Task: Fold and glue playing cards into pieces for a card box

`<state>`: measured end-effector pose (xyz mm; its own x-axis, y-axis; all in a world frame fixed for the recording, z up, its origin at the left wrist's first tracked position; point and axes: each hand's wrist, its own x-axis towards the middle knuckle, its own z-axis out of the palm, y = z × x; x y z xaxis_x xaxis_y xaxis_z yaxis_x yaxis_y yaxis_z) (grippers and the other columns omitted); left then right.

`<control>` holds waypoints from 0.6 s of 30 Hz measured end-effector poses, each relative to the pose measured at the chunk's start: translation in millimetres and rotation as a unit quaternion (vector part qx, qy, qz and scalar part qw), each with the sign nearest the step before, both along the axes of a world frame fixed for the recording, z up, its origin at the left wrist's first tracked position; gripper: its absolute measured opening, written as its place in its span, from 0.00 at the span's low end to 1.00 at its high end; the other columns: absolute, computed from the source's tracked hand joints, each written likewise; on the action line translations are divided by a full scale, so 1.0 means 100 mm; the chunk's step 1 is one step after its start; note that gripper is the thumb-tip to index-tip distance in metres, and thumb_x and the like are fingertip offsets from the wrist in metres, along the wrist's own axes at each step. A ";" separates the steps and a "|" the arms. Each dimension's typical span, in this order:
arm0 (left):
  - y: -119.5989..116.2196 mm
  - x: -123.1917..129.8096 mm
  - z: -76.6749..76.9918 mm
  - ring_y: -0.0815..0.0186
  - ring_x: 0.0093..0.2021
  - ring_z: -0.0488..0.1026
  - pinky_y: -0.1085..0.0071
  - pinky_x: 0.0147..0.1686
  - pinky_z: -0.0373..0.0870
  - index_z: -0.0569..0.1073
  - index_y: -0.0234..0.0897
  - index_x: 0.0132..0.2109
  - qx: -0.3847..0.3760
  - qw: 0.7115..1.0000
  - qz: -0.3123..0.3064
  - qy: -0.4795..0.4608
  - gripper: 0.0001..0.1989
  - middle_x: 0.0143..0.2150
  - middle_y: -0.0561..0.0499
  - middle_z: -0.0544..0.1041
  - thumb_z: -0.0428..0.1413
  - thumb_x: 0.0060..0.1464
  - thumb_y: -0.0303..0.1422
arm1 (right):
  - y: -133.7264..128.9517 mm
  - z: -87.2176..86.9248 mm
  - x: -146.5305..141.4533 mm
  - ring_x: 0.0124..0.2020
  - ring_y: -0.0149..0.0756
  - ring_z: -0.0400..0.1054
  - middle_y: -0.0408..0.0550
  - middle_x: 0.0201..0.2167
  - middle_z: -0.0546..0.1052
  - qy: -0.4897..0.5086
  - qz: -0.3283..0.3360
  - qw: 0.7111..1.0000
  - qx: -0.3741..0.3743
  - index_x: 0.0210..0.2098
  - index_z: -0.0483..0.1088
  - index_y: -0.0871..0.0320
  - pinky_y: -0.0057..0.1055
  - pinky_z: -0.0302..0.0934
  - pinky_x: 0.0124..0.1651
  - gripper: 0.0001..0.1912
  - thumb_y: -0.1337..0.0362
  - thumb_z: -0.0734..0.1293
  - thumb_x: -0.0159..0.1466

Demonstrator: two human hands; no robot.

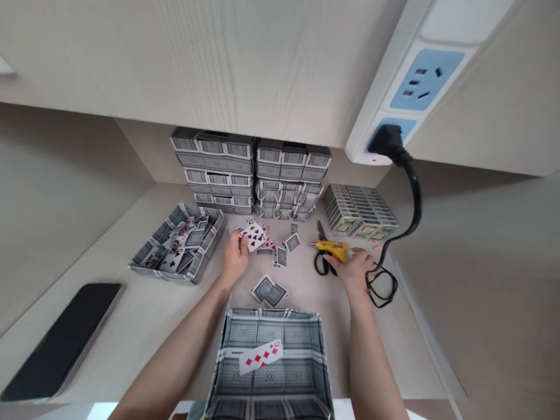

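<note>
My left hand (pixel 236 255) pinches a white playing card with black clubs (pixel 254 237) above the desk. At the right, my right hand (pixel 355 269) is at the rear of a yellow glue gun (pixel 335 249); whether its fingers grip the gun cannot be made out. Black-handled scissors (pixel 321 263) lie partly under the gun. Loose cards (pixel 281 256) are scattered between my hands, and two face-down cards (pixel 275 295) overlap nearer to me. In front of me, an open box made of cards (pixel 273 329) has a folded diamond card (pixel 261 357) inside.
Stacked card-covered boxes (pixel 219 175) stand at the back. A card-walled tray (pixel 201 271) holds many cards at left, near a black phone (pixel 61 338). Card packs (pixel 361 210) stand back right. A power strip (pixel 385 105) with a hanging black cable (pixel 417 198) overhangs the right side.
</note>
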<state>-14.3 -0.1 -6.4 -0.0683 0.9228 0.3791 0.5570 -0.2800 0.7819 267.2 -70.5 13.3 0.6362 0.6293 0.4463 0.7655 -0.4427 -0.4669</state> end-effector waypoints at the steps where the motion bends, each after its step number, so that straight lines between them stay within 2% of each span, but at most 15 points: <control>1: 0.01 0.00 -0.01 0.64 0.36 0.69 0.68 0.37 0.65 0.62 0.36 0.44 0.001 1.000 0.006 -0.003 0.12 0.36 0.47 0.71 0.42 0.58 0.37 | 0.02 0.06 -0.03 0.40 0.54 0.63 0.61 0.36 0.70 0.002 0.007 1.000 0.026 0.39 0.65 0.62 0.51 0.58 0.39 0.30 0.48 0.69 0.43; 2: 0.02 0.00 -0.02 0.64 0.37 0.69 0.68 0.37 0.65 0.62 0.36 0.44 0.002 1.000 0.015 -0.006 0.12 0.36 0.47 0.71 0.42 0.58 0.37 | 0.04 0.12 -0.08 0.39 0.51 0.64 0.58 0.34 0.70 0.014 0.040 0.998 0.050 0.38 0.65 0.62 0.49 0.58 0.40 0.28 0.48 0.68 0.45; 4: 0.05 0.00 -0.03 0.64 0.37 0.69 0.68 0.36 0.65 0.63 0.36 0.44 0.005 0.999 0.037 -0.014 0.12 0.35 0.47 0.71 0.42 0.57 0.38 | 0.09 0.25 -0.25 0.31 0.41 0.66 0.51 0.29 0.71 0.090 0.152 0.982 0.060 0.36 0.66 0.61 0.40 0.61 0.37 0.19 0.52 0.65 0.52; 7: 0.09 -0.01 -0.05 0.66 0.30 0.69 0.70 0.32 0.65 0.63 0.35 0.43 0.001 0.997 0.065 -0.039 0.13 0.30 0.50 0.70 0.42 0.57 0.39 | 0.22 0.39 -0.62 0.27 0.33 0.67 0.46 0.27 0.73 0.168 0.365 0.915 -0.042 0.36 0.68 0.58 0.29 0.61 0.33 0.11 0.59 0.61 0.57; 9: 0.11 -0.02 -0.06 0.68 0.25 0.67 0.71 0.29 0.64 0.62 0.35 0.42 -0.007 0.996 0.070 -0.059 0.13 0.26 0.53 0.68 0.42 0.58 0.40 | 0.33 0.45 -0.89 0.30 0.32 0.68 0.45 0.32 0.75 0.125 0.438 0.883 -0.115 0.36 0.70 0.56 0.28 0.61 0.37 0.08 0.64 0.62 0.57; 12: 0.12 -0.02 -0.07 0.70 0.21 0.65 0.73 0.26 0.63 0.62 0.35 0.42 -0.013 0.994 0.075 -0.072 0.12 0.23 0.56 0.66 0.42 0.57 0.39 | 0.54 0.47 -1.20 0.40 0.37 0.69 0.49 0.39 0.75 0.033 0.442 0.870 -0.216 0.37 0.71 0.56 0.29 0.59 0.41 0.11 0.70 0.62 0.55; 15: 0.13 -0.02 -0.06 0.70 0.22 0.65 0.73 0.26 0.63 0.62 0.36 0.41 -0.012 0.994 0.083 -0.069 0.12 0.24 0.55 0.67 0.43 0.57 0.39 | 0.70 0.47 -1.38 0.42 0.41 0.69 0.57 0.39 0.75 -0.015 0.414 0.858 -0.305 0.40 0.71 0.60 0.30 0.60 0.40 0.16 0.75 0.60 0.54; 18: 0.14 -0.02 -0.06 0.70 0.24 0.66 0.73 0.27 0.63 0.63 0.36 0.41 -0.008 0.994 0.085 -0.065 0.12 0.26 0.54 0.68 0.43 0.57 0.39 | 0.79 0.46 -1.46 0.41 0.45 0.70 0.62 0.38 0.75 -0.030 0.399 0.850 -0.344 0.41 0.70 0.65 0.32 0.61 0.37 0.17 0.78 0.59 0.53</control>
